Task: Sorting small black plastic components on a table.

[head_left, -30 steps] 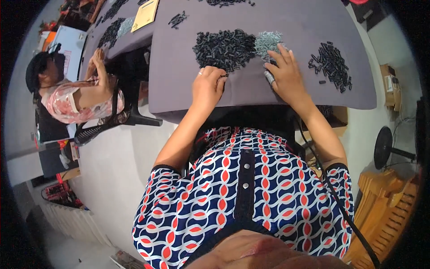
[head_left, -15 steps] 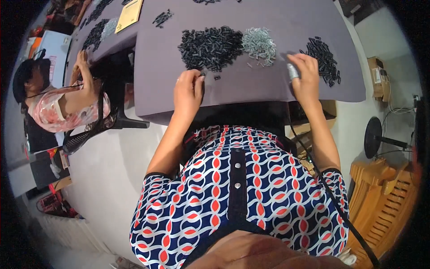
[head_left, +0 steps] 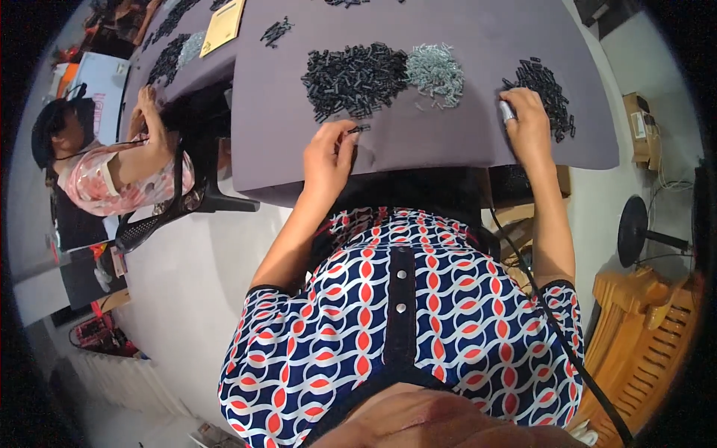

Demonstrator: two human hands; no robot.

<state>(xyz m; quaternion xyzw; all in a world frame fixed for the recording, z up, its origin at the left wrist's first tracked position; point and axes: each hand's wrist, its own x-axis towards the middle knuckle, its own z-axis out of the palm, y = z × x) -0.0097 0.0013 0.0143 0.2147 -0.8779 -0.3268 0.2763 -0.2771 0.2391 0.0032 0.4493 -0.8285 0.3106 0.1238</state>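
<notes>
My left hand (head_left: 326, 158) is at the near edge of a large heap of small black plastic pieces (head_left: 351, 78). Its thumb and forefinger close on one small black piece (head_left: 361, 128) at the tabletop. To the right, my right hand (head_left: 530, 127) hovers by the left side of a second pile of black pieces (head_left: 549, 89). Its fingers are bent and a little apart, with nothing visible between them. One digit wears a silvery cover (head_left: 508, 112). Between the hands, against the large heap, lies a pile of small silvery-clear pieces (head_left: 437, 75).
A grey cloth covers the table (head_left: 448, 145). Farther back are a few black pieces (head_left: 275, 32) and a yellow sheet (head_left: 223, 28). At left, another person (head_left: 123, 168) sits by similar piles. A wooden chair (head_left: 642, 336) and a black fan (head_left: 633, 230) stand at right.
My left hand has moved slightly right and closed on the small black piece that lay alone. My right hand has shifted right, up to the right-hand pile. The whole view has shifted slightly.
</notes>
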